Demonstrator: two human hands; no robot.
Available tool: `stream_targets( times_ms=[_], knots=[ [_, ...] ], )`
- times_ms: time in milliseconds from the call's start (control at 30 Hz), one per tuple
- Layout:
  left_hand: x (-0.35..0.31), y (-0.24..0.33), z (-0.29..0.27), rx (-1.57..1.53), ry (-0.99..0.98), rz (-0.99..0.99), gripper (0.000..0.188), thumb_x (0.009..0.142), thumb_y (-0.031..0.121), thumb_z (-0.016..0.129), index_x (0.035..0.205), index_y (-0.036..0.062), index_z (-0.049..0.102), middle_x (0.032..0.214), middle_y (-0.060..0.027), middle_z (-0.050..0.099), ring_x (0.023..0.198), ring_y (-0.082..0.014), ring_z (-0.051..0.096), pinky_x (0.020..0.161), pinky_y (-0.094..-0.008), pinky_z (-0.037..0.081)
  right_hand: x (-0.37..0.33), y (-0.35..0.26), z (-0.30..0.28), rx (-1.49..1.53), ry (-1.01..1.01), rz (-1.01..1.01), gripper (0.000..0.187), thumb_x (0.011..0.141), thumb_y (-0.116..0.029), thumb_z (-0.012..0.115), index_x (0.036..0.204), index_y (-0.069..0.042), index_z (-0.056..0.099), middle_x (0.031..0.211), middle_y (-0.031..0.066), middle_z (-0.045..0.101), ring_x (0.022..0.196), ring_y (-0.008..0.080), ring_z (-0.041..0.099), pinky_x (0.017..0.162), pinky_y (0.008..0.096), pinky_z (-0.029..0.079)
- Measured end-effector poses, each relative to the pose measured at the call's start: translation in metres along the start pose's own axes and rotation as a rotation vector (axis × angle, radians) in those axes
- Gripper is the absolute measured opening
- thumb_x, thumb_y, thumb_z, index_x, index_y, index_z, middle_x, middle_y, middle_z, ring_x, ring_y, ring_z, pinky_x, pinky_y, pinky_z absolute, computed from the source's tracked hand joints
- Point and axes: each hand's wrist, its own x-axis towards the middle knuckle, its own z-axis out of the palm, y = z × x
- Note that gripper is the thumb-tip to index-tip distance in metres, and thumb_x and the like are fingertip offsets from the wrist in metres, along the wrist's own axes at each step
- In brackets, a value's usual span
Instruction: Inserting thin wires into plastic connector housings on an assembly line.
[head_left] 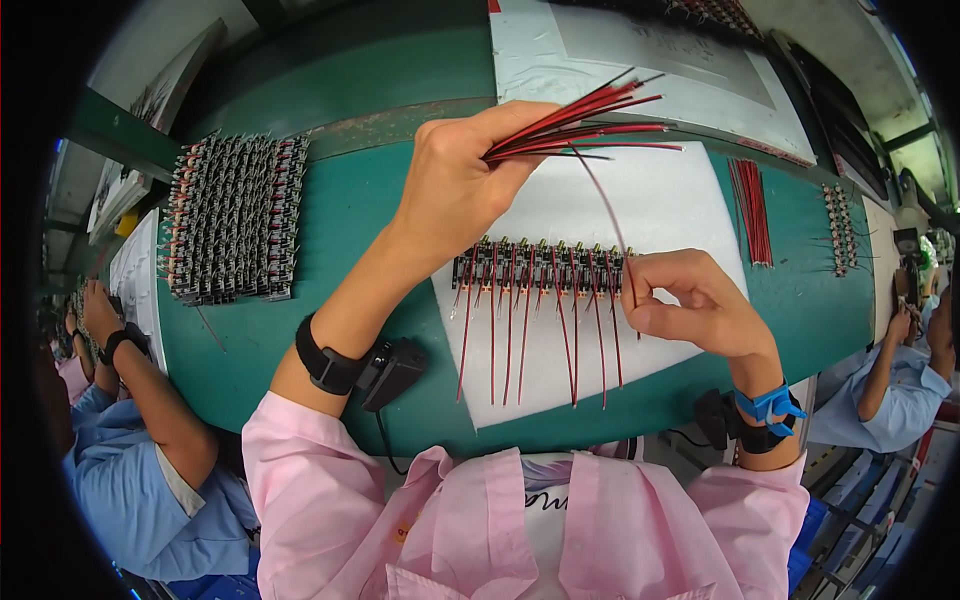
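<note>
My left hand (465, 170) is closed round a bundle of red and black wires (600, 115), held up above the white foam sheet (460, 370). Their loose ends fan out to the right. Thumb and forefinger of my right hand (690, 300) pinch a single dark wire (602, 195), which curves up toward the bundle. That pinch sits at the right end of a row of small circuit boards (540, 265) lying on the foam. Several red and black wires hang from the row toward me. Whether the pinched wire touches a board is hidden by my fingers.
A tall stack of circuit boards (235, 220) stands on the green table (370, 190) at left. At right lie another wire bundle (750, 212) and a short strip of boards (840, 230). Co-workers in blue sit at the far left (150, 460) and far right (870, 400).
</note>
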Motion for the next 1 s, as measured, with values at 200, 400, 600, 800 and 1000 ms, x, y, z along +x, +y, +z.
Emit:
stream_targets(
  times_ms=[200, 400, 600, 800, 1000],
  knots=[
    [0.000, 0.002, -0.001, -0.093, -0.096, -0.241, 0.013, 0.070, 0.007, 0.059, 0.079, -0.0023, 0.061, 0.058, -0.0006, 0.054, 0.050, -0.0064, 0.041, 0.046, -0.0210, 0.032, 0.008, 0.001, -0.006, 0.270, 0.389, -0.075, 0.009, 0.072, -0.006, 0.052, 0.066, 0.001, 0.052, 0.063, 0.0023, 0.048, 0.058, 0.0086, 0.042, 0.052, 0.0210, 0.033],
    [-0.008, 0.010, 0.013, -0.304, -0.290, -0.614, 0.018, 0.069, 0.018, 0.063, 0.072, 0.0000, 0.061, 0.052, 0.0046, 0.043, 0.048, -0.0033, 0.034, 0.043, -0.0203, 0.025, 0.035, 0.014, 0.010, 0.033, 0.633, -0.182, 0.009, 0.076, -0.006, 0.053, 0.076, 0.002, 0.057, 0.065, 0.0015, 0.052, 0.061, 0.0065, 0.045, 0.055, 0.0183, 0.035],
    [-0.007, 0.016, 0.014, -0.352, -0.341, -0.679, 0.020, 0.069, 0.020, 0.063, 0.071, -0.0003, 0.060, 0.052, 0.0046, 0.042, 0.049, -0.0034, 0.034, 0.044, -0.0206, 0.025, 0.038, 0.015, 0.007, 0.060, 0.580, -0.207, 0.012, 0.075, -0.010, 0.057, 0.079, 0.001, 0.057, 0.070, 0.0025, 0.055, 0.062, 0.0055, 0.046, 0.056, 0.0181, 0.037],
    [-0.009, 0.012, 0.013, -0.329, -0.389, -0.686, 0.021, 0.070, 0.020, 0.061, 0.071, -0.0006, 0.060, 0.053, 0.0049, 0.041, 0.048, -0.0040, 0.034, 0.043, -0.0211, 0.025, 0.038, 0.014, 0.003, 0.104, 0.533, -0.147, 0.012, 0.075, -0.011, 0.057, 0.078, 0.001, 0.057, 0.070, 0.0024, 0.056, 0.061, 0.0051, 0.045, 0.055, 0.0181, 0.037],
    [-0.011, 0.010, 0.015, -0.241, -0.387, -0.631, 0.019, 0.071, 0.017, 0.063, 0.076, -0.0018, 0.059, 0.050, 0.0067, 0.039, 0.045, -0.0014, 0.030, 0.040, -0.0188, 0.021, 0.038, 0.014, 0.003, -0.028, 0.525, -0.122, 0.012, 0.075, -0.010, 0.057, 0.079, 0.001, 0.057, 0.071, 0.0025, 0.056, 0.062, 0.0056, 0.046, 0.055, 0.0183, 0.038]
  ],
)
